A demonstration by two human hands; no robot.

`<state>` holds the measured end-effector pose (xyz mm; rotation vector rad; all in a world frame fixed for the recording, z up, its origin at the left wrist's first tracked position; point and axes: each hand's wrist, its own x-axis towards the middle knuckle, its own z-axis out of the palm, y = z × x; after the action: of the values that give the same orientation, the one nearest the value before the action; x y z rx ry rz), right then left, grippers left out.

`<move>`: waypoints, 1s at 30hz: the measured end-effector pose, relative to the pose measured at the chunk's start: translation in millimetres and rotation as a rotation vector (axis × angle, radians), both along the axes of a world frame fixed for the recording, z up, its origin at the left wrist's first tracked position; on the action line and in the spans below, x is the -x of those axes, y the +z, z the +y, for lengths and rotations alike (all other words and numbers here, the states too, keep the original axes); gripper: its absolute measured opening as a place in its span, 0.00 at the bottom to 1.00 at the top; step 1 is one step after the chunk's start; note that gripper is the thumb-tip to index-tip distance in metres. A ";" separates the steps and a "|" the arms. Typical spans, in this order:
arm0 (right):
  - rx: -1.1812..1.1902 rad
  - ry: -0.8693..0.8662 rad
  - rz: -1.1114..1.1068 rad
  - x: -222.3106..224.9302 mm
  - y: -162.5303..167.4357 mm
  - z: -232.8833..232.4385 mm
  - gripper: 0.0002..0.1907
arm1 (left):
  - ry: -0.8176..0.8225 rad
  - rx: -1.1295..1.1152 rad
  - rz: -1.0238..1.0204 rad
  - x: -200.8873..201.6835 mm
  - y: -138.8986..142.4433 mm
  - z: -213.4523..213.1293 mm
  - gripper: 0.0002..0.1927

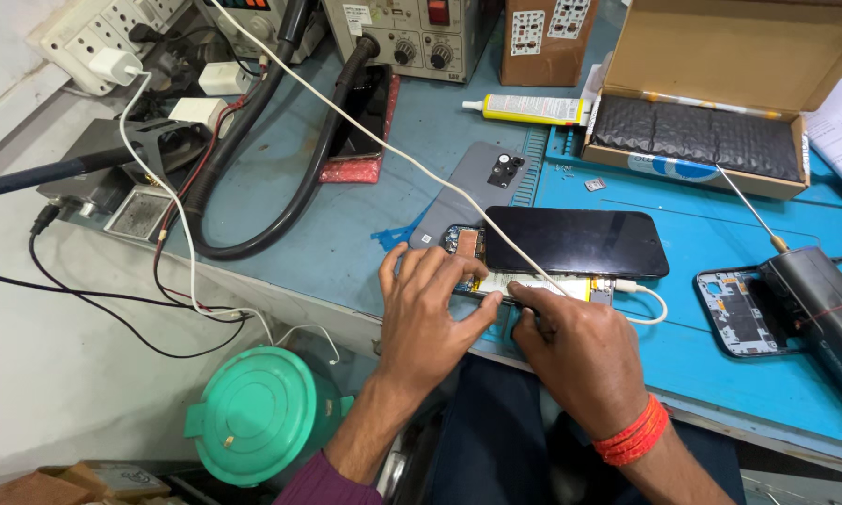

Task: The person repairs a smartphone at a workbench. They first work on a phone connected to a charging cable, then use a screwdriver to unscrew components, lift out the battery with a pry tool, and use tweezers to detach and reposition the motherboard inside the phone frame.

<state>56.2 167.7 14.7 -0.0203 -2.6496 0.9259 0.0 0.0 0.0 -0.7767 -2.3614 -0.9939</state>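
Observation:
An opened phone body [482,266] lies on the blue work mat [720,234], its dark screen panel [575,241] resting loosely on top and shifted right. My left hand [427,309] presses on the phone's left end, thumb along its near edge. My right hand [570,341] pinches at the near edge by the yellow-labelled battery [533,283]; I cannot see a tool in it. A white cable [647,301] is plugged into the phone's right end. The grey back cover [482,187] lies just behind.
An open cardboard box [720,103] with black foam sits at the back right. A glue tube [524,108], a second phone frame [734,313], a black device with antenna [827,313], black hoses [280,140], bench units [411,33] and a green lidded bin [257,411] surround the spot.

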 end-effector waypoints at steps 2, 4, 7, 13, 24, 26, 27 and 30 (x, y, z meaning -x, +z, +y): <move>-0.011 0.001 -0.002 0.2 -0.5 0.6 0.14 | 0.000 0.004 0.001 0.2 0.3 0.5 0.12; -0.015 0.004 0.004 0.3 -0.8 0.6 0.14 | 0.002 0.007 0.004 -0.1 0.5 0.3 0.12; -0.013 0.010 0.017 0.4 -0.8 0.0 0.13 | 0.004 0.008 0.012 -0.3 0.1 -0.2 0.11; -0.016 0.009 -0.009 0.5 1.4 -0.4 0.13 | 0.000 0.005 0.021 0.0 -1.8 -0.2 0.11; -0.026 0.015 0.031 0.5 -1.1 -0.2 0.13 | -0.003 0.006 0.023 0.3 -2.3 -0.1 0.10; -0.031 0.013 0.035 0.4 -1.5 -0.3 0.13 | -0.008 -0.001 0.024 0.5 -2.0 -0.1 0.10; -0.033 0.012 0.038 0.1 -1.6 -0.4 0.13 | -0.010 -0.004 0.025 0.4 -1.8 -0.3 0.10; -0.011 -0.001 -0.027 0.8 -1.2 0.2 0.13 | -0.024 -0.006 0.017 0.0 -1.2 -1.4 0.11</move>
<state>55.4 167.8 13.4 -0.0319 -2.6789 0.9165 0.0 -1.4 -1.2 -0.8100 -2.3388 -1.0004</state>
